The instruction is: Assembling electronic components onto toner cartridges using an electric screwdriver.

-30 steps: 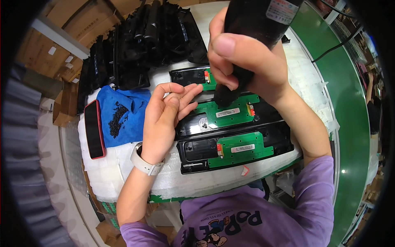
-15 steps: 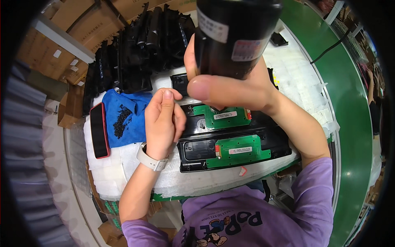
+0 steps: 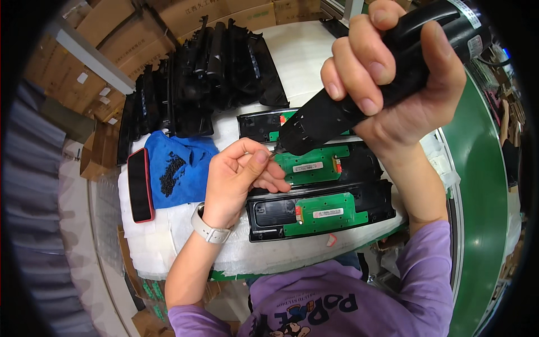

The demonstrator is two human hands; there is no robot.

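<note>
My right hand [image 3: 404, 84] is wrapped round a black electric screwdriver [image 3: 331, 115], tilted so its tip points down to the left. At that tip, my left hand [image 3: 244, 171] has thumb and forefinger closed in a pinch; whatever sits between them is too small to make out. Below lies a black plastic housing [image 3: 365, 167] with a green circuit board [image 3: 314, 157] in it. A nearer housing [image 3: 269, 216] carries a similar green board [image 3: 351, 210]. The farthest housing [image 3: 252, 126] is partly hidden by the screwdriver.
Small black screws [image 3: 171, 175] lie heaped on a blue cloth [image 3: 193, 191] at the left, beside a red-edged phone [image 3: 140, 185]. Black plastic parts [image 3: 208, 73] stand stacked at the back left. Cardboard boxes [image 3: 224, 14] line the far edge; a green surface [image 3: 477, 196] runs along the right.
The screwdriver has swung from upright over the middle board to a tilt, its body now up at the right. My left hand has moved right, to its tip.
</note>
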